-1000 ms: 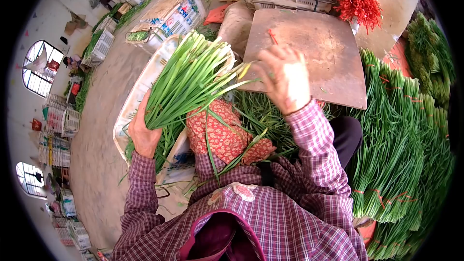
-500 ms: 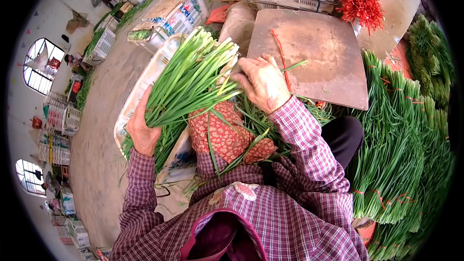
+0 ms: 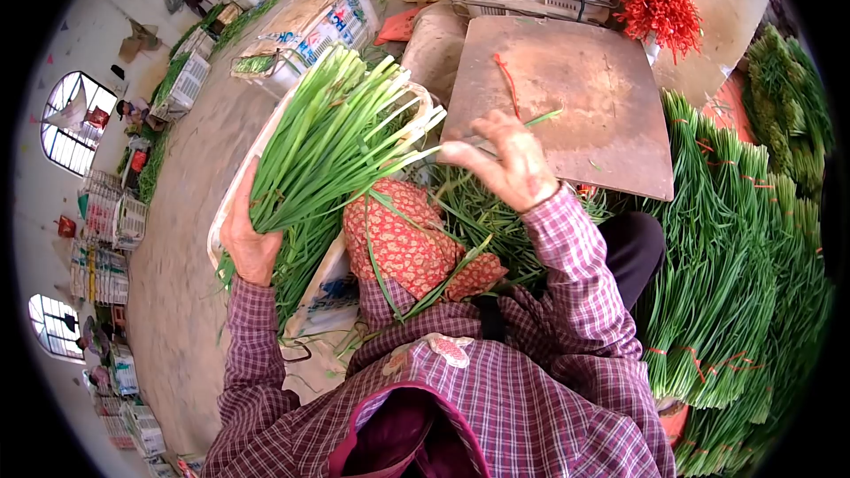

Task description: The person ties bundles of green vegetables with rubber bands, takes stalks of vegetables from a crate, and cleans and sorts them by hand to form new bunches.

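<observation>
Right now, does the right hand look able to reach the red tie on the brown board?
Probably yes: the right hand appears close to the red tie, and nothing visible blocks the way across the brown board, though depth is unclear.

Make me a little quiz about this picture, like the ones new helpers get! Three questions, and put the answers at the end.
1. True or false: the grip of the left hand is empty.
2. Pick one. What colour is the thin strip lying on the brown board?
a) blue
b) red
c) white
3. Fill in the blank: the big pile of tied green bundles is on the ____ side of the picture.

Key:
1. False; it holds a bunch of green stalks.
2. b
3. right
</observation>
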The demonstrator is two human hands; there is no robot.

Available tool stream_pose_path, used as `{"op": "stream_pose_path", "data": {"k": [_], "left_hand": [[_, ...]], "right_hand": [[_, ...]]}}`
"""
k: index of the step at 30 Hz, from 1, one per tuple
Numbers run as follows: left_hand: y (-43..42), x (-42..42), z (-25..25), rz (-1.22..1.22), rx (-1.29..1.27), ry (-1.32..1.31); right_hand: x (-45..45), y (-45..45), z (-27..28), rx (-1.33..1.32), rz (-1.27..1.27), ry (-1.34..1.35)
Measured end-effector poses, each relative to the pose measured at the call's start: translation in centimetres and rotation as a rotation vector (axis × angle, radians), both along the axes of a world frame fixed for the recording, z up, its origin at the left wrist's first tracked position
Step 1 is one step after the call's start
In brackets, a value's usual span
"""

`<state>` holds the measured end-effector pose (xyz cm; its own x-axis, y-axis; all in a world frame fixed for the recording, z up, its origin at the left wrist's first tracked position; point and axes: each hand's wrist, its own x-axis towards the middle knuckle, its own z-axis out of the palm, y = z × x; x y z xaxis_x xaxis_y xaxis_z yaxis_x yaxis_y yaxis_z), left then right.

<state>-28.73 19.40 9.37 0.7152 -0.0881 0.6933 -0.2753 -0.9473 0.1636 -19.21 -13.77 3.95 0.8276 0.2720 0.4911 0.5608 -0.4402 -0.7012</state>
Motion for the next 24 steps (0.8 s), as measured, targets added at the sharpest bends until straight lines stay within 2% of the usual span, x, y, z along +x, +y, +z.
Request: {"op": "stream_pose_path", "data": {"k": [2,3,4,6,7,9,11,12,14,15,17,20,24], "left_hand": [[-0.6,0.0,0.2,0.0,0.013,-0.005],[-0.8,0.0,0.3,0.0,0.024,-0.011],[-0.9,0.0,0.4,0.002,0.025,-0.015],[-0.9,-0.2,0.4,0.005,-0.002,0.012],[-0.8,-0.1,0.4,0.001,0.027,-0.043],[-0.3,-0.2,0.7,0.033,0.087,-0.066],[0.3,-0.2,1.1,0.042,0.172,-0.096],[0.5,-0.3,1.3,0.05,0.169,-0.102],[1.0,-0.5,1.5,0.101,0.211,0.008],[1.0,-0.5,1.5,0.101,0.211,0.008],[1.0,-0.3,1.5,0.152,0.296,-0.005],[0.7,-0.1,1.7,0.117,0.31,-0.016],[0.4,0.0,1.6,0.113,0.312,0.003]], "right_hand": [[-0.3,1.3,0.4,0.053,0.079,0.066],[0.3,2.3,-0.8,0.273,0.164,0.102],[0.7,2.6,-1.3,0.274,0.167,0.099],[1.3,2.6,-2.3,0.525,0.236,0.284],[0.3,1.0,0.0,0.31,0.08,0.269],[2.5,-0.6,-3.9,0.202,-0.271,-0.001],[2.3,-3.3,-2.2,0.035,-0.375,0.13],[2.2,-4.0,-2.2,-0.165,-0.453,0.066],[1.6,-4.4,-1.6,-0.126,-0.357,-0.071],[1.5,-4.4,-1.3,-0.126,-0.357,-0.071],[0.1,-2.6,2.6,-0.039,-0.32,-0.231],[-0.8,0.9,4.9,-0.009,-0.242,-0.488],[-1.2,4.7,6.2,-0.109,-0.243,-0.577]]}}
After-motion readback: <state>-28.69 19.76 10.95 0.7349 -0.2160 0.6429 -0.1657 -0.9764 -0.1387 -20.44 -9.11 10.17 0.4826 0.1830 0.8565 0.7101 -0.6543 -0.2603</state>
